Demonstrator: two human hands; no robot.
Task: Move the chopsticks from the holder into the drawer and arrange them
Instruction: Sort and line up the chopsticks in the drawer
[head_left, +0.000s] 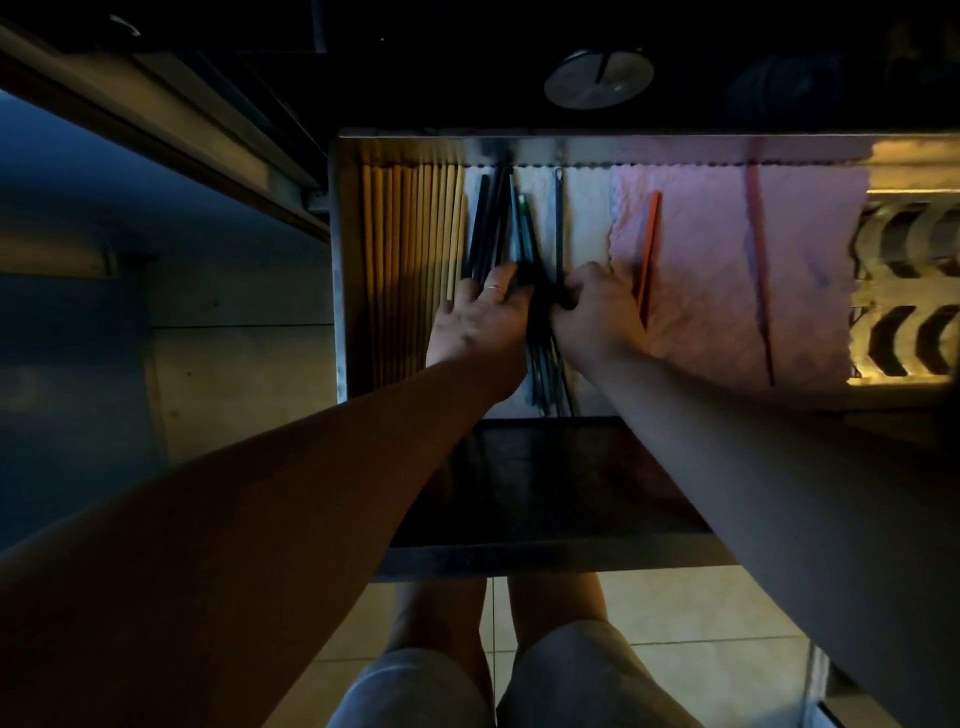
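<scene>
The open metal drawer (571, 148) lies below me. At its left end a row of yellow wooden chopsticks (410, 249) lies side by side. Beside them a bundle of dark chopsticks (498, 223) fans out on a white liner. My left hand (480, 322) presses flat on the bundle's left side, fingers stretched, a ring on one finger. My right hand (592, 312) curls its fingers round the dark sticks from the right. One dark stick (559, 218) lies a little apart. An orange chopstick (649, 249) and a pink chopstick (759, 260) lie on a pink cloth (727, 291).
A round metal lid (597, 78) sits on the dark counter behind the drawer. A perforated metal rack (909, 291) fills the drawer's right end. The drawer's dark front panel (545, 493) is near my legs. A cabinet edge (156, 119) runs at left. Tiled floor lies below.
</scene>
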